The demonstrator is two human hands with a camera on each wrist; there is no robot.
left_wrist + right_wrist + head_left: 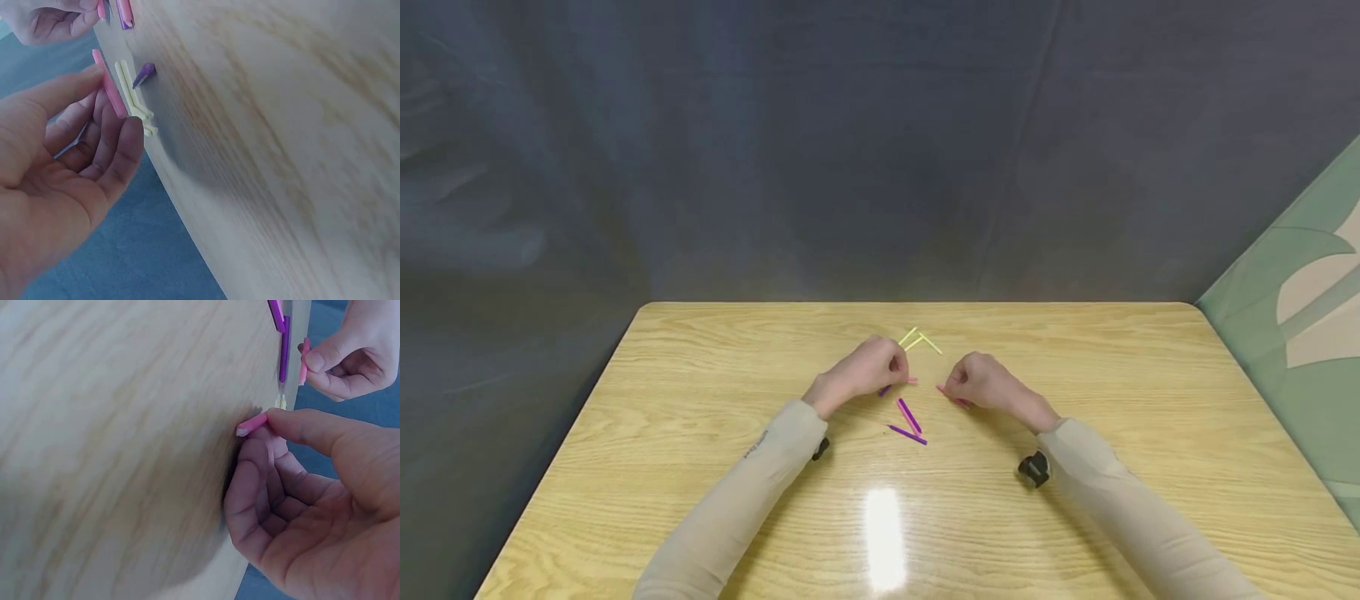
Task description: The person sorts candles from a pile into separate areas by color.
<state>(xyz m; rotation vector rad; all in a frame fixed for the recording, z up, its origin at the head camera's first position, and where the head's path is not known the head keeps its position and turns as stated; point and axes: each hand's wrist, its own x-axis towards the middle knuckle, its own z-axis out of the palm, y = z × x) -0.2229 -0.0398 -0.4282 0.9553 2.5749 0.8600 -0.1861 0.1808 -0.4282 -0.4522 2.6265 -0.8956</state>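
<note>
As we inspect the table [1150, 375] from the head view, taking the gap between the hands as the clock's centre, we find the left hand [868, 367] at nine and the right hand [988, 383] at three; the left pinches one pink stick [111, 87] between thumb and fingertips; the right likewise pinches a second pink stick [253, 424], close to the tabletop; whether either stick touches the wood we cannot tell.

We note yellow sticks [931, 342] at twelve; a third pink stick [906, 418] and two purple sticks [907, 435] lie towards six and seven; another purple stick [885, 389] shows partly beneath the left hand.

In our judgement, both slim pieces want a light, steady pinch, since hard squeezing could roll or snap them; each is best lowered level and let go only once fully supported; we would advise lifting the left palm slightly, lest it nudge the purple stick below.
</note>
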